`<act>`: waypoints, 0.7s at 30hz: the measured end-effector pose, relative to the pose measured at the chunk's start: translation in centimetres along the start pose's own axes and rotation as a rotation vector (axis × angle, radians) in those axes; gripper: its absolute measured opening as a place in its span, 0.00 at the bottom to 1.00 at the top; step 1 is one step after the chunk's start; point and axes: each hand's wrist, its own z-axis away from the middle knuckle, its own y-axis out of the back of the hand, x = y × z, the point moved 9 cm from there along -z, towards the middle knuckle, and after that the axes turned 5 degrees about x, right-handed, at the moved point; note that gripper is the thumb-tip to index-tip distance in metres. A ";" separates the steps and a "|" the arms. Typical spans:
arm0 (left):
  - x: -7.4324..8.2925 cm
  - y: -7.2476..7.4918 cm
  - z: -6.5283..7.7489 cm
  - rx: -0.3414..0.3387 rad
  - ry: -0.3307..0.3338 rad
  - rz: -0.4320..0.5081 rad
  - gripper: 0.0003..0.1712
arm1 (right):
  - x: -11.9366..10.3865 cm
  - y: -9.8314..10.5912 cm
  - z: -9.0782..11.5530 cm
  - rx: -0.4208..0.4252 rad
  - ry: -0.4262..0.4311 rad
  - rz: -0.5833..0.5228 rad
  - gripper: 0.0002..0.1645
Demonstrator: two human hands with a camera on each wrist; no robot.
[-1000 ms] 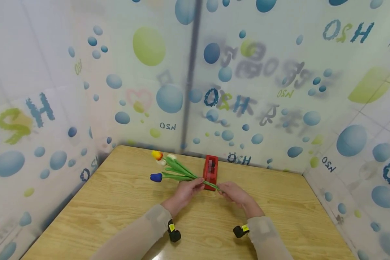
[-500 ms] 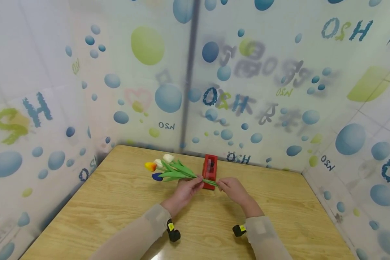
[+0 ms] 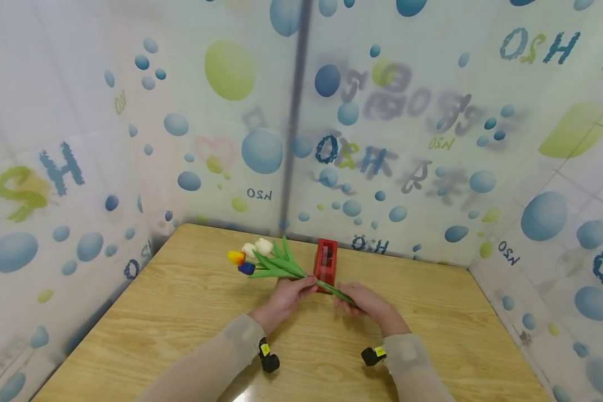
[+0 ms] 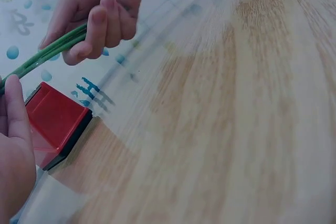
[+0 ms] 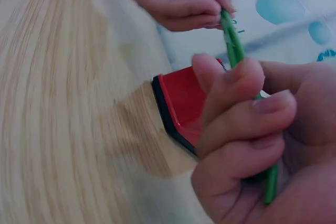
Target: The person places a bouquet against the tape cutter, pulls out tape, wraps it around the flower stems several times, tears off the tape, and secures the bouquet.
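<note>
Tulip stems (image 3: 329, 288) slant more steeply toward the lower right than half a second ago. I pinch them mid-frame with my left hand (image 3: 287, 295), my right hand (image 3: 368, 303) curled round their lower part; blooms (image 3: 263, 247) point left, a red tape dispenser (image 3: 326, 266) behind.

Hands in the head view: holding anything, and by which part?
The flowers, by their green stems: the left hand pinches them just below the leaves; the right hand grips them near the lower ends.
</note>
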 end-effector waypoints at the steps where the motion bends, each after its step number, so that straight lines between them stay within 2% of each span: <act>1: 0.0 0.0 0.0 -0.005 -0.004 -0.004 0.10 | 0.4 -0.3 0.1 -0.039 -0.032 -0.061 0.37; 5: -0.2 0.0 0.0 -0.015 -0.014 -0.010 0.09 | 1.3 -1.1 0.4 -0.141 -0.127 -0.280 0.33; 8: -0.1 0.0 -0.1 -0.004 -0.009 -0.005 0.09 | 1.3 -1.4 0.5 -0.174 -0.152 -0.372 0.30; 10: -0.1 0.0 0.0 0.004 -0.001 -0.002 0.10 | 1.3 -1.4 0.4 -0.175 -0.164 -0.390 0.29; 14: 0.1 -0.1 0.1 0.010 0.006 -0.001 0.13 | 1.3 -1.2 0.2 -0.134 -0.163 -0.380 0.27; 16: 0.1 -0.1 0.2 0.007 0.010 0.002 0.11 | 1.3 -0.9 0.1 -0.097 -0.142 -0.346 0.26; 21: 0.3 -0.3 0.3 -0.016 -0.002 0.020 0.05 | 0.4 0.3 -0.4 -0.006 -0.001 -0.140 0.27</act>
